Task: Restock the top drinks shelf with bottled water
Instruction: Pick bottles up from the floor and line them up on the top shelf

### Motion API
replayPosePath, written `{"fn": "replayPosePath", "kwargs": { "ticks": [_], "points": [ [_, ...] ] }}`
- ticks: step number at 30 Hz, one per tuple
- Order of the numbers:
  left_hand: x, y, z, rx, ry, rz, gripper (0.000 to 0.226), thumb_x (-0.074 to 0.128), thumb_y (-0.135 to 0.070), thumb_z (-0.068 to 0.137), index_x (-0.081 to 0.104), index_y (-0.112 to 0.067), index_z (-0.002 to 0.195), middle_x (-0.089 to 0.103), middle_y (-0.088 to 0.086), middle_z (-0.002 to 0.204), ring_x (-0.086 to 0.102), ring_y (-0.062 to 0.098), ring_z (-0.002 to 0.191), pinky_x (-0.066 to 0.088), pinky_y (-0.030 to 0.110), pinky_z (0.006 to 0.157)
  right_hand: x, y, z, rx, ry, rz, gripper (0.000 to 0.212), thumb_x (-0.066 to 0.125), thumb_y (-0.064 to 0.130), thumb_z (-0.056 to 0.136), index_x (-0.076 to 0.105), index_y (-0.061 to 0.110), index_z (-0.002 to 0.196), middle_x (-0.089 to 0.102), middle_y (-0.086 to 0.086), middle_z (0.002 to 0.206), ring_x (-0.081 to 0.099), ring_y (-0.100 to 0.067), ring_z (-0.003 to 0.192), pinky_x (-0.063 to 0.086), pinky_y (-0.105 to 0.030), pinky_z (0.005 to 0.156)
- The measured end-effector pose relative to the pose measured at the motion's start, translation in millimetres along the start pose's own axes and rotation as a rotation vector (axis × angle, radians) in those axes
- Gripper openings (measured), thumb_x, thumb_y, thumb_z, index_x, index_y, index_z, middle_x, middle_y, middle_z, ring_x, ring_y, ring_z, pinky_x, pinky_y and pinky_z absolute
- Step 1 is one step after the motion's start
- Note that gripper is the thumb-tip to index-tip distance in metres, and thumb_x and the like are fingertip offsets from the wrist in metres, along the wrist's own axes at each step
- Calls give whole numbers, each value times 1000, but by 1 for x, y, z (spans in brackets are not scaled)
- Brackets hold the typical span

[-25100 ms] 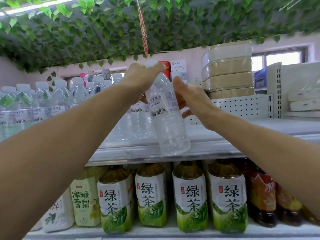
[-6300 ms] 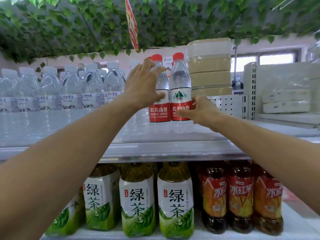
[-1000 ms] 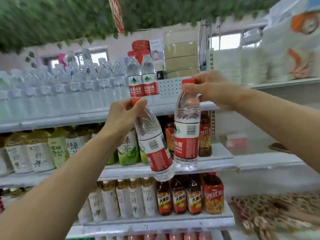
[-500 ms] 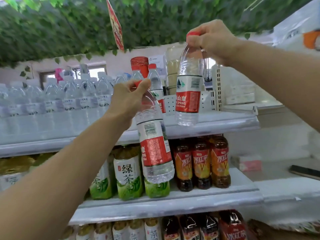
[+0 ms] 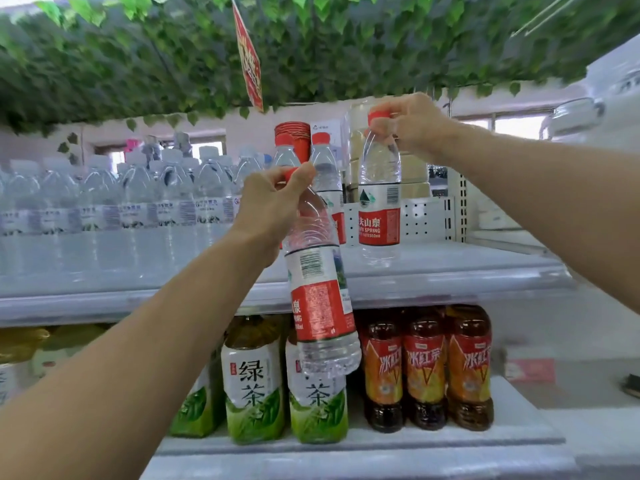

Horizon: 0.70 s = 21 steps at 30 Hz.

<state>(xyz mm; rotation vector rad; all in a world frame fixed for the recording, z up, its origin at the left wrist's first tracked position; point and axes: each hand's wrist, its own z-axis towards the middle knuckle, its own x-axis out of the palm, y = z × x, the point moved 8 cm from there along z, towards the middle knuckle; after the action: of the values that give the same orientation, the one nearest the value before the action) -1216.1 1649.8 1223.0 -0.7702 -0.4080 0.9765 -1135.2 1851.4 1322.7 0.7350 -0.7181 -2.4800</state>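
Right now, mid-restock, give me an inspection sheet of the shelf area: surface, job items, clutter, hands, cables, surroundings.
Surface: top shelf, bare at its right end.
Job's things: upright bottle over that bare part, contact unclear; tilted bottle hanging before the shelf edge; two red-capped bottles standing behind; white-capped bottles filling the left.
Clutter: red cups and stacked packs at the back.
Grippers: left hand holds the tilted bottle's cap; right hand holds the upright bottle's cap.
Cables: nothing seen.
Surroundings: leaves and red sign overhead; green tea and brown tea bottles on the shelf below.
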Motion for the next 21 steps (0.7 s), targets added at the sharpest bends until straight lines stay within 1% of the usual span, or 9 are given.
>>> {"fn": "replayPosePath", "kwargs": {
  "ticks": [3,5,7,10,11,13,15,19,21],
  "points": [
    [2,3,7,-3,-25,6,23,58,-28,98,65,-6,99,70,5,73,66,8,54,53,21,51,7,-8,6,65,34,157,30,54,-1,96,56,-11,124,62,-13,93,63,-20,87,51,-23,65],
    [4,4,11,0,-39,13,23,58,-29,98,65,-7,98,70,4,72,67,9,56,53,21,52,14,-13,7,103,48,202,34,51,3,98,52,-6,130,60,-10,97,60,-17,87,49,-25,71],
    [6,5,14,-1,-52,15,23,58,-30,98,65,-8,97,70,4,72,67,9,56,54,21,53,21,-22,8,119,45,204,40,59,12,96,49,5,134,60,-8,109,59,-17,97,51,-29,82],
    [10,7,17,-5,-68,3,25,59,-30,98,66,-6,100,70,6,77,67,9,56,52,19,51,34,-38,1,162,48,95,83,83,32,74,39,11,140,58,-6,122,58,-23,111,49,-35,90],
    [11,7,17,-4,-70,4,25,59,-30,98,67,-6,100,70,6,79,67,8,56,52,18,51,38,-46,-3,198,60,65,82,84,36,71,41,12,137,61,-6,121,61,-24,108,51,-38,88],
    [13,6,18,4,-69,3,23,59,-29,98,67,-8,97,69,5,78,66,6,54,51,16,49,48,-61,-19,294,123,-33,59,81,39,77,50,14,120,67,-6,108,67,-21,92,53,-39,78],
    [14,4,17,15,-60,-6,21,58,-28,99,67,-11,91,68,5,76,65,6,53,51,16,50,57,-79,-45,394,237,-154,38,78,39,80,55,18,102,66,-4,96,62,-17,84,52,-39,81],
    [14,3,20,30,-48,28,23,57,-31,99,67,-13,89,70,2,74,66,6,56,51,18,51,65,-98,-73,357,290,-247,33,80,26,81,61,23,109,66,-2,107,61,-22,101,55,-37,82],
    [13,3,23,29,-50,51,24,57,-33,98,67,-12,91,71,1,74,68,7,59,51,19,50,64,-99,-72,319,267,-227,24,79,21,82,60,27,96,67,-1,102,62,-21,99,53,-33,79]
  ]
}}
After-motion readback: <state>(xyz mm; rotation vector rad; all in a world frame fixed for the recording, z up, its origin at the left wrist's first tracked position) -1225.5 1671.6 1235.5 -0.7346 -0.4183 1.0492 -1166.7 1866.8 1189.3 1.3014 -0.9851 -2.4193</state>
